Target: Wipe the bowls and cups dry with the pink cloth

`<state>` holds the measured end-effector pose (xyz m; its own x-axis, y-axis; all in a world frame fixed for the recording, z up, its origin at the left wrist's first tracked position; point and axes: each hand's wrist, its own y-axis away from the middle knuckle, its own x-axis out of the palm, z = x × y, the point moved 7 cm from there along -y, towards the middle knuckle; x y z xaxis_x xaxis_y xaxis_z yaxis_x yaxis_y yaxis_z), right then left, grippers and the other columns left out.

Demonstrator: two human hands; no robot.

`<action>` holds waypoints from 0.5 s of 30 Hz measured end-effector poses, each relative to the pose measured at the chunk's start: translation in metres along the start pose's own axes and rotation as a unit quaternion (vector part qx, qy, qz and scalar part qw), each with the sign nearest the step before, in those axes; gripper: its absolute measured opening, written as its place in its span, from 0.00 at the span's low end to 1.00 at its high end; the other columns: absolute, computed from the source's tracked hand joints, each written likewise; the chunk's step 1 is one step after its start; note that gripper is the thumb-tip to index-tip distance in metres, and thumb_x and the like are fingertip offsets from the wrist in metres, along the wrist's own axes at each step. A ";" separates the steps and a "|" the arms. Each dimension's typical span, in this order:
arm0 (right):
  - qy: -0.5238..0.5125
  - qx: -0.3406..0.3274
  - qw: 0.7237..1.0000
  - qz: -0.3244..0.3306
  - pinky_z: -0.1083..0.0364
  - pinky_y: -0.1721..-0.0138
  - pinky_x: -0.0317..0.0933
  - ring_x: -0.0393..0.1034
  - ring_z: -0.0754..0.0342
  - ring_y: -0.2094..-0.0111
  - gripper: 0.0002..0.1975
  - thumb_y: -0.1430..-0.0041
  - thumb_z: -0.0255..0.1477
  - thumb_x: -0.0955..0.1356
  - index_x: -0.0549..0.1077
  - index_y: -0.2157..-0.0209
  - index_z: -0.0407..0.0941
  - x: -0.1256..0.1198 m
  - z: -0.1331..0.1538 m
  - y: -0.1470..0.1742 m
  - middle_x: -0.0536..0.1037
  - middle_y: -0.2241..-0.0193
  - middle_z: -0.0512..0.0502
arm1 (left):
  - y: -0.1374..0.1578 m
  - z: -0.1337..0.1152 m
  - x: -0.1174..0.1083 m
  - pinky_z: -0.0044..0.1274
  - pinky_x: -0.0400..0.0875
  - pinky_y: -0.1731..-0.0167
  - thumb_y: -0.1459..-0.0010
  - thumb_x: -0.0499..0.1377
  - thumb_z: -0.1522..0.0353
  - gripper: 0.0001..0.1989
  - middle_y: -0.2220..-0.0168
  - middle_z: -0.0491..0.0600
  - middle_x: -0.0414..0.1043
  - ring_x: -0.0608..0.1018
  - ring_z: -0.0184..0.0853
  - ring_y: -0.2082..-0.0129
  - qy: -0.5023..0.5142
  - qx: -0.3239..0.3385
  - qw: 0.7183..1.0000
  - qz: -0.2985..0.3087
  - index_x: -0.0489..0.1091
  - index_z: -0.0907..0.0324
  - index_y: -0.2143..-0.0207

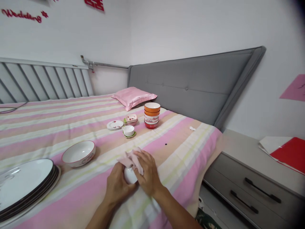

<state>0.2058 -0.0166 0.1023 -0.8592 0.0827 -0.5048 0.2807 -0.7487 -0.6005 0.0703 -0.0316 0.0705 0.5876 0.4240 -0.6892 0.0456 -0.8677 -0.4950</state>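
Low over the striped bedspread, my left hand (117, 183) wraps round a small white bowl (130, 176), its thumb and fingers curled about the side. On the same bowl, my right hand (148, 173) presses a pale pink cloth (130, 159) against the rim, fingers bent over the fabric. Much of the bowl is hidden behind the cloth and my fingers. Beyond my hands stand a stack of small white bowls (129, 130) on a green-edged dish and a few small plates (115, 124).
A tall stack of orange, white and red bowls (152, 116) stands near the pink pillow (133, 97). To the left lie a large bowl (79, 154) and stacked oval plates (26, 181). A grey headboard (190, 86) and a nightstand (252, 159) border the bed.
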 end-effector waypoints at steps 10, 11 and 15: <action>-0.428 0.411 0.803 -0.062 0.53 0.65 0.68 0.76 0.48 0.67 0.22 0.51 0.43 0.69 0.75 0.61 0.39 0.031 -0.095 0.017 0.80 0.70 0.44 | 0.006 -0.013 0.006 0.33 0.69 0.51 0.62 0.61 0.71 0.40 0.45 0.54 0.67 0.70 0.47 0.46 -0.041 0.124 0.990 0.054 0.56 0.53 0.43; -0.428 0.420 0.798 -0.066 0.54 0.67 0.68 0.76 0.49 0.68 0.22 0.51 0.43 0.69 0.75 0.61 0.39 0.032 -0.098 0.018 0.80 0.71 0.44 | 0.006 -0.014 0.007 0.33 0.68 0.50 0.62 0.61 0.72 0.41 0.45 0.54 0.66 0.69 0.47 0.45 -0.046 0.136 0.988 0.059 0.55 0.53 0.42; -0.436 0.446 0.777 -0.084 0.55 0.67 0.69 0.76 0.51 0.68 0.20 0.52 0.41 0.69 0.75 0.63 0.40 0.034 -0.106 0.023 0.81 0.70 0.44 | 0.009 -0.016 0.009 0.34 0.66 0.46 0.62 0.60 0.74 0.43 0.42 0.54 0.63 0.66 0.46 0.42 -0.047 0.152 0.985 0.059 0.53 0.53 0.40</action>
<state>0.2285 0.0388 0.0060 -0.9241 0.0428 0.3798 0.0588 -0.9660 0.2519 0.0885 -0.0397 0.0685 0.4955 0.3590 -0.7909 -0.2717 -0.8008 -0.5338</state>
